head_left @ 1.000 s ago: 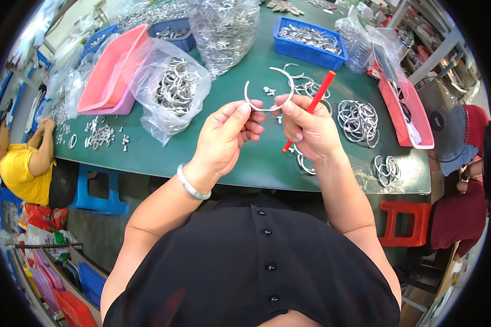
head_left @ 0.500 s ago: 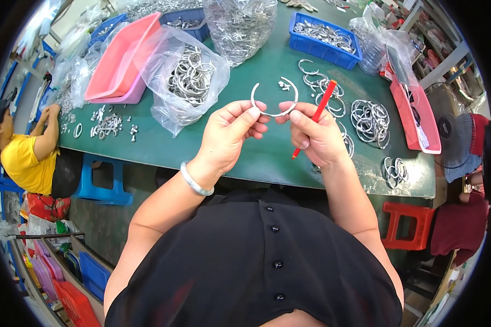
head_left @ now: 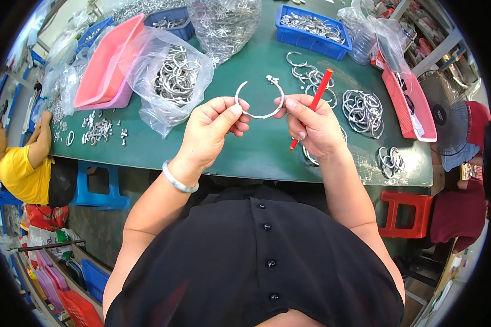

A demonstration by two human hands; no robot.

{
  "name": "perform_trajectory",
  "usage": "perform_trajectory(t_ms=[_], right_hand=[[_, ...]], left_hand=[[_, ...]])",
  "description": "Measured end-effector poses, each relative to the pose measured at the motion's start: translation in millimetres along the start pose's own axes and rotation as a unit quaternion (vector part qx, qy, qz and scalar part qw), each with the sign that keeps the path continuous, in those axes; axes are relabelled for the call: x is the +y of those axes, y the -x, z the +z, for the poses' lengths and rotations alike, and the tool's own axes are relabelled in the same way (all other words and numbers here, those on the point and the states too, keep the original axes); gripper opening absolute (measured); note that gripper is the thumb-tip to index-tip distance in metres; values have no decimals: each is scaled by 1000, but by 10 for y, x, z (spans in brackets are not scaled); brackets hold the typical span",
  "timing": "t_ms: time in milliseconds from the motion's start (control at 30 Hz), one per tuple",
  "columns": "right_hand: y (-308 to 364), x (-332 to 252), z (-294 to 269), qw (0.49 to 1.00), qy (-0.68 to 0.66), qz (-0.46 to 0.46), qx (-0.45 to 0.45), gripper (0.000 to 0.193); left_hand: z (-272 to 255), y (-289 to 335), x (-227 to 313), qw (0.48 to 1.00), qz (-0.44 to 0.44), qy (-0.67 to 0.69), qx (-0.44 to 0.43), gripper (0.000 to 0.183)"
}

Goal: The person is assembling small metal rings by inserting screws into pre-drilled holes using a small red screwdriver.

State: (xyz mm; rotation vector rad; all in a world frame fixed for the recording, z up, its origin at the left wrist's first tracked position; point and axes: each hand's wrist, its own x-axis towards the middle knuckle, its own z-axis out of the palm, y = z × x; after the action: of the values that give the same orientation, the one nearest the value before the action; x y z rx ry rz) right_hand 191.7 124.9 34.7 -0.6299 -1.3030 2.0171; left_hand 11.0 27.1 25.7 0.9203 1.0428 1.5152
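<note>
A thin silver open bangle (head_left: 261, 116) is held upright over the table, its gap facing away from me. My left hand (head_left: 211, 131) pinches its lower left side between thumb and fingers. My right hand (head_left: 313, 125) has thumb and fingertips at its right side. A red pencil (head_left: 321, 90) also sits in my right hand, slanting between the fingers with its thinner end pointing down toward me. Beyond the bangle's right tip lie a few small metal pieces (head_left: 271, 79), partly overlapped by it.
Loose bangles (head_left: 364, 113) lie piled to the right, with a smaller bunch (head_left: 390, 162) near the edge. A clear bag of bangles (head_left: 177, 76), a pink bin (head_left: 106, 65) and a blue tray (head_left: 311, 43) stand farther back. A person in yellow (head_left: 27, 169) sits at left.
My view has shifted a little, so the table appears farther left. My hands are slightly farther apart, and my right fingertips are higher on the bangle's right side.
</note>
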Motion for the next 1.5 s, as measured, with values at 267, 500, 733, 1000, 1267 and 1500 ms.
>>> perform_trajectory(t_ms=[267,500,733,1000,1267,1500], right_hand=[[19,5,-22,1000,7,14,2,21],[25,27,-36,999,1,50,0,17],[39,40,-40,998,-8,62,-2,17],[44,92,-73,1000,30,2,-6,20],[80,141,-104,993,70,-92,3,20],[149,71,-41,953,201,-226,21,15]], left_hand=[[43,31,20,1000,11,-12,6,16],[80,36,77,998,-41,35,13,16],[119,57,86,999,-35,14,24,17],[154,111,79,899,266,-348,-3,10],[201,128,122,789,425,-444,-11,18],[123,139,90,797,408,-445,1,23]])
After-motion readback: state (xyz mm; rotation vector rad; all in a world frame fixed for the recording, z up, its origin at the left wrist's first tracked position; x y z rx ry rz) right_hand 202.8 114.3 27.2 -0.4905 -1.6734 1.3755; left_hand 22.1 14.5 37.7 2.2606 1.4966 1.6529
